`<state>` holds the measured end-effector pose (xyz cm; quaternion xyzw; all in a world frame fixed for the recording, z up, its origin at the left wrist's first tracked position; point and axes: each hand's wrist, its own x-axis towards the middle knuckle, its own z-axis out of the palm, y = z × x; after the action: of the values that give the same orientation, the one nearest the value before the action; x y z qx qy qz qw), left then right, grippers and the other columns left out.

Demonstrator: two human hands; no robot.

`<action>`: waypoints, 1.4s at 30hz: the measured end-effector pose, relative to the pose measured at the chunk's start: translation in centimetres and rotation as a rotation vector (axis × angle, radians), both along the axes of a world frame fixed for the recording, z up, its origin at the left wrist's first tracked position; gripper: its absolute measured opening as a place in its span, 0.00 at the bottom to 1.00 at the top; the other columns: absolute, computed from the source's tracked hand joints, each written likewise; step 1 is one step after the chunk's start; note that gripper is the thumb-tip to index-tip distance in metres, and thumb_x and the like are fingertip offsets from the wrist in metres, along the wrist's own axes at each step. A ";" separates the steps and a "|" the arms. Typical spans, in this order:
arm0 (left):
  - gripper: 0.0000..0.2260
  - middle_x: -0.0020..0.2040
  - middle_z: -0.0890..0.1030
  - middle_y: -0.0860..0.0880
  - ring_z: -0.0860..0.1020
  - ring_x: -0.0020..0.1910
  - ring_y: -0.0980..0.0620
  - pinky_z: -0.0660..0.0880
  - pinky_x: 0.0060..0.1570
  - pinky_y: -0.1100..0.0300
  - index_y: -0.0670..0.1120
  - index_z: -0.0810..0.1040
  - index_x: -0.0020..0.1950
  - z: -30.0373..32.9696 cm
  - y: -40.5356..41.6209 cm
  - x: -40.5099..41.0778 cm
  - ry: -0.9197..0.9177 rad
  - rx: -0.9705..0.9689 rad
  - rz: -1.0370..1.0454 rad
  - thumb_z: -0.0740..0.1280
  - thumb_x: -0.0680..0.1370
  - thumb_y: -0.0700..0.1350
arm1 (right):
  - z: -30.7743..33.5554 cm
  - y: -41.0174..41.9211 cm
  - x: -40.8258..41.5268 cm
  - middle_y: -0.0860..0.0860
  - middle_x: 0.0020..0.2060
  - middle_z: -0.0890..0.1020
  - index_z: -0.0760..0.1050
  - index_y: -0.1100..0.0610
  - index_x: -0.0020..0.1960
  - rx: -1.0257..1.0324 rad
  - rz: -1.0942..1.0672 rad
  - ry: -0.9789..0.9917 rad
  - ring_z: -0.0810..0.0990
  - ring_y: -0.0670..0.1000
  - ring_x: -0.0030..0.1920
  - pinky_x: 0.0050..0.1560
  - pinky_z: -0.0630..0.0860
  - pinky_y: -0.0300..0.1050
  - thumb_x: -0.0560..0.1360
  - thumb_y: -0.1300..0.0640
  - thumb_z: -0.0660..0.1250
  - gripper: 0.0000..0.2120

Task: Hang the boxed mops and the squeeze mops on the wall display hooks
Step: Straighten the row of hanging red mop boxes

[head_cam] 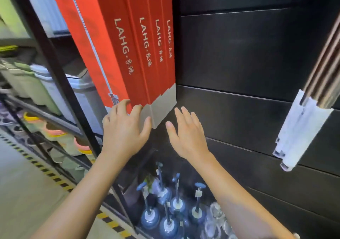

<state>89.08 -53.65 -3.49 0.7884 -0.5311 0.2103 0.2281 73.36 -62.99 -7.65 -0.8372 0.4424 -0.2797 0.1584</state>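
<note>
Several long red mop boxes (128,41) with gold "LAHG" lettering hang side by side against the black slatted wall (248,54), their grey bottom ends (161,108) at hand height. My left hand (125,128) touches the lower end of the front boxes with spread fingers. My right hand (187,132) hovers open just right of the boxes, close to the wall, holding nothing. A squeeze mop (301,128) with a white sponge head and metal handle hangs at the right. The hooks are hidden.
A black shelf frame (60,84) stands left with stacked plastic bins (79,91) and colourful cups (55,132). Below my arms stand several blue plungers (165,211). Yellow-black hazard tape (55,178) marks the floor at the left.
</note>
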 end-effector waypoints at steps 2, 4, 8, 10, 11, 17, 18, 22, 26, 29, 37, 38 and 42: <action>0.23 0.71 0.72 0.39 0.72 0.67 0.34 0.74 0.59 0.36 0.45 0.76 0.68 0.3 -1.3 1.3 0.006 -0.065 0.022 0.62 0.78 0.58 | 0.1 -2.4 2.1 0.52 0.83 0.56 0.55 0.52 0.83 0.015 0.030 -0.052 0.51 0.60 0.83 0.80 0.54 0.63 0.85 0.41 0.51 0.30; 0.24 0.73 0.69 0.38 0.71 0.68 0.34 0.74 0.59 0.36 0.44 0.73 0.70 0.7 -2.8 2.3 0.016 -0.156 0.042 0.66 0.79 0.56 | 0.2 -4.9 4.1 0.52 0.83 0.56 0.55 0.52 0.83 0.025 0.051 -0.105 0.50 0.60 0.83 0.80 0.54 0.63 0.85 0.40 0.51 0.30; 0.33 0.78 0.62 0.36 0.65 0.76 0.35 0.68 0.68 0.35 0.40 0.64 0.77 1.7 -5.8 3.7 0.069 -0.370 0.066 0.72 0.78 0.53 | 0.9 -9.2 7.6 0.51 0.84 0.54 0.52 0.49 0.83 0.046 0.109 -0.217 0.48 0.58 0.83 0.80 0.53 0.62 0.85 0.39 0.51 0.31; 0.38 0.79 0.59 0.35 0.61 0.78 0.35 0.64 0.72 0.36 0.39 0.58 0.79 2.0 -7.1 4.2 0.101 -0.460 0.080 0.72 0.78 0.54 | 1.3 -11.3 8.9 0.52 0.84 0.52 0.51 0.49 0.84 0.052 0.142 -0.272 0.48 0.58 0.83 0.81 0.52 0.62 0.85 0.39 0.51 0.31; 0.41 0.80 0.57 0.34 0.59 0.80 0.36 0.63 0.73 0.36 0.38 0.56 0.81 2.1 -7.7 4.3 0.116 -0.498 0.089 0.72 0.78 0.54 | 1.4 -12.2 9.4 0.52 0.84 0.52 0.50 0.49 0.84 0.053 0.152 -0.297 0.47 0.57 0.83 0.81 0.52 0.62 0.85 0.39 0.51 0.31; 0.46 0.84 0.48 0.40 0.47 0.83 0.50 0.50 0.78 0.49 0.42 0.47 0.83 1.4 -10.5 3.9 0.319 -0.668 0.046 0.75 0.77 0.51 | 2.0 -17.8 11.9 0.51 0.83 0.51 0.47 0.45 0.83 0.072 0.149 -0.453 0.49 0.57 0.83 0.79 0.56 0.65 0.80 0.32 0.49 0.36; 0.46 0.84 0.48 0.41 0.47 0.84 0.49 0.50 0.80 0.47 0.43 0.47 0.83 1.2 -10.8 4.0 0.350 -0.682 0.040 0.75 0.77 0.51 | 2.1 -18.8 12.1 0.51 0.83 0.51 0.47 0.45 0.83 0.084 0.158 -0.475 0.50 0.57 0.82 0.79 0.57 0.64 0.80 0.32 0.51 0.36; 0.45 0.84 0.50 0.40 0.49 0.84 0.46 0.53 0.81 0.45 0.44 0.48 0.83 1.8 -11.4 4.7 0.415 -0.775 -0.036 0.75 0.77 0.47 | 2.7 -22.1 13.0 0.49 0.82 0.53 0.48 0.44 0.82 0.107 0.172 -0.558 0.53 0.57 0.81 0.76 0.60 0.63 0.81 0.35 0.57 0.36; 0.47 0.84 0.47 0.38 0.47 0.84 0.46 0.49 0.81 0.61 0.46 0.48 0.84 4.6 -11.1 5.4 0.343 -0.792 -0.095 0.77 0.75 0.45 | 4.1 -24.2 13.8 0.49 0.81 0.55 0.50 0.43 0.82 0.074 0.207 -0.622 0.56 0.58 0.79 0.75 0.61 0.62 0.81 0.36 0.59 0.34; 0.47 0.84 0.47 0.37 0.48 0.84 0.42 0.52 0.81 0.44 0.42 0.46 0.84 7.2 -11.3 6.2 0.281 -0.822 -0.145 0.76 0.76 0.46 | 5.3 -24.9 14.3 0.50 0.80 0.57 0.50 0.41 0.82 0.060 0.211 -0.688 0.58 0.58 0.78 0.74 0.62 0.62 0.81 0.35 0.58 0.33; 0.47 0.83 0.56 0.40 0.59 0.82 0.40 0.62 0.77 0.38 0.55 0.45 0.84 11.3 -11.8 8.2 0.208 -0.830 -0.226 0.76 0.77 0.45 | 10.2 -25.0 15.1 0.50 0.83 0.47 0.47 0.37 0.82 -0.055 0.246 -0.694 0.48 0.61 0.82 0.77 0.54 0.67 0.80 0.33 0.54 0.34; 0.47 0.83 0.56 0.41 0.59 0.81 0.40 0.63 0.76 0.37 0.58 0.45 0.83 11.2 -11.8 8.3 0.205 -0.833 -0.229 0.75 0.77 0.45 | 10.8 -24.9 15.2 0.50 0.83 0.47 0.47 0.37 0.82 -0.081 0.256 -0.705 0.48 0.61 0.82 0.77 0.54 0.66 0.80 0.34 0.54 0.33; 0.46 0.84 0.52 0.43 0.54 0.83 0.44 0.60 0.78 0.38 0.52 0.46 0.85 11.4 -11.6 7.9 0.203 -0.819 -0.219 0.75 0.78 0.42 | 13.2 -25.6 15.3 0.53 0.83 0.47 0.48 0.36 0.82 -0.117 0.269 -0.728 0.48 0.61 0.82 0.77 0.54 0.66 0.79 0.32 0.53 0.34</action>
<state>96.99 -65.29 7.91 0.5884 -0.4593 0.2997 0.5942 88.67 -88.63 5.56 -0.7415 0.2268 -0.5598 0.2920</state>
